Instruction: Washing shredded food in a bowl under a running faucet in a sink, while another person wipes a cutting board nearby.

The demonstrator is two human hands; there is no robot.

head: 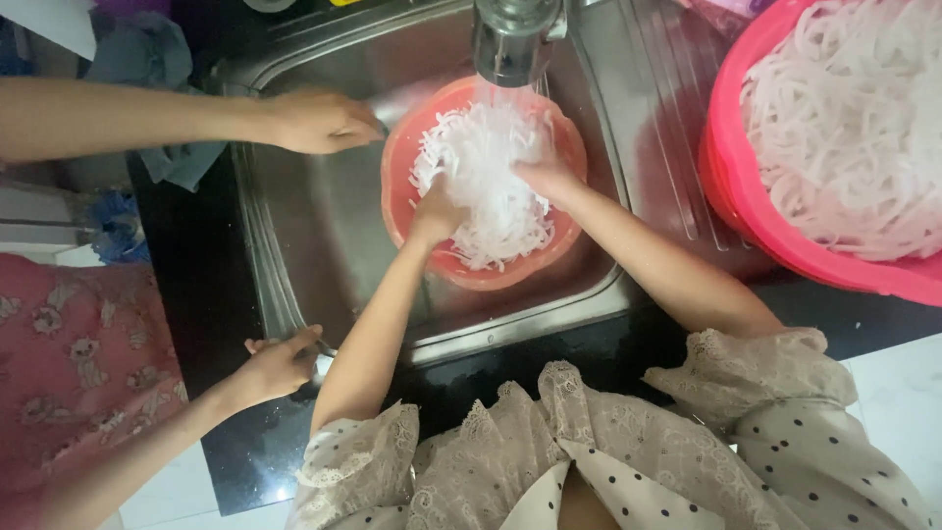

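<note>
The steel sink (314, 216) holds a red bowl (412, 211) positioned directly under the running tap (515, 39). The bowl contains white noodle strands (491, 186), wet and partly gathered, so rinsing appears to be in progress; a larger pink basin (731, 186) of similar strands stands to the right. The left hand (435, 211) and right hand (549, 175) both reach forward into the bowl, fingers curled into the strands, gripping loosely. Another person's hands (319, 123) work beside the sink.

No packages, labels, signs or screens visible anywhere in view.
</note>
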